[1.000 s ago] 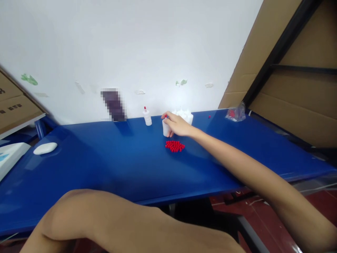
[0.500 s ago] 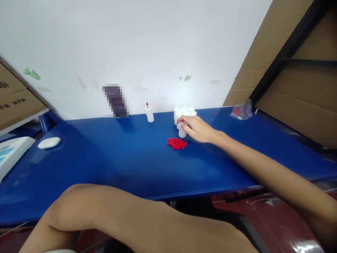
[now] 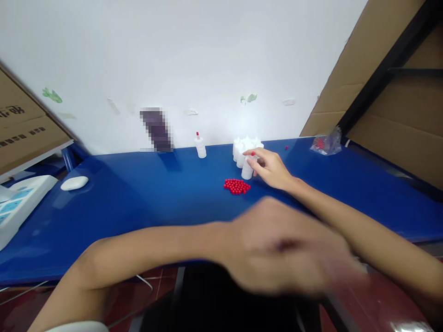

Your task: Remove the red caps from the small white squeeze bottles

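Observation:
My right hand (image 3: 270, 167) is closed round the upper part of a small white bottle (image 3: 247, 171) with a red cap, fingers near its neck. Just behind it, several more white bottles (image 3: 238, 154) stand in a cluster against the wall. A pile of small red caps (image 3: 237, 186) lies on the blue table in front of the held bottle. Close to the camera, my left hand (image 3: 280, 246) hangs before the table's front edge. Motion smears its fingers, so their grip does not show.
One red-capped white bottle (image 3: 200, 147) stands apart near the wall. A clear bag with red pieces (image 3: 326, 143) lies at the back right, with a loose red cap (image 3: 286, 148) left of it. A white oval object (image 3: 74, 183) rests at the left, beside a white device (image 3: 24, 203).
My left hand has come into view from below, moving fast. My right hand stays at the red-capped bottle, its fingers slightly shifted. The whole view has shifted a little.

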Motion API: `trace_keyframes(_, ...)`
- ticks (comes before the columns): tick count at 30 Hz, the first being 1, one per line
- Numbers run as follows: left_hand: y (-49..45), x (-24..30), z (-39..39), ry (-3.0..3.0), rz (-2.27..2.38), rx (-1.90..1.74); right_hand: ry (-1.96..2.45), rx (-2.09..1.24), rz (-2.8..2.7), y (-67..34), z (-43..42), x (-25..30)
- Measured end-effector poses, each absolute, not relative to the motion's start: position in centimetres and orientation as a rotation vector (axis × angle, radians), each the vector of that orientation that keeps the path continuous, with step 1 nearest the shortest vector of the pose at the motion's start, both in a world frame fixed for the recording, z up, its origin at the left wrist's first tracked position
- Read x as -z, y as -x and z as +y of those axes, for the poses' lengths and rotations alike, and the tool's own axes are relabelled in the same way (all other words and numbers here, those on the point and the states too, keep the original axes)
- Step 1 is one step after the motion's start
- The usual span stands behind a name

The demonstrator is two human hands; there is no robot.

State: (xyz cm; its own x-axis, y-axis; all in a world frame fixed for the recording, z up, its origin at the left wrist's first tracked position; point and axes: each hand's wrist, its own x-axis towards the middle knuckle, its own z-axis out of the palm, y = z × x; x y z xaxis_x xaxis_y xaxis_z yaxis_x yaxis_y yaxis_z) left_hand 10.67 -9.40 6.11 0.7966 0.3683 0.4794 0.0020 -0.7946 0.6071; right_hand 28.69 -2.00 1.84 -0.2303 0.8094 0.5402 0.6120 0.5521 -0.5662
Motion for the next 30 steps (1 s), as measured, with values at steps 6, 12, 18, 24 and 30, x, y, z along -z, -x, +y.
trace_keyframes(6, -7.3, -3.4, 1.5, -2.065, 0.643, -1.218, 1.120, -0.397, -1.938, -27.6, -2.0, -1.8)
trace_keyframes(12, -4.7, 0.0, 6.0, -2.094, 0.946, -1.087, 1.097, -0.373, -2.048, -26.0, -1.1, -2.2)
trace_keyframes(18, -5.4, 0.3, 4.9, -2.122, 0.774, -1.169, 0.962, -0.346, -2.166, -22.9, 0.3, -2.9)
trace_keyframes(24, -5.0, 0.6, 5.8, -2.256, 0.935, -1.140, 1.105, -0.211, -2.158, -21.8, 0.9, -3.2)
trace_keyframes(30, -4.7, 0.4, 6.1, -2.574, 0.880, -0.992, 1.194, 0.043, -2.347, -23.7, -0.1, -3.7)
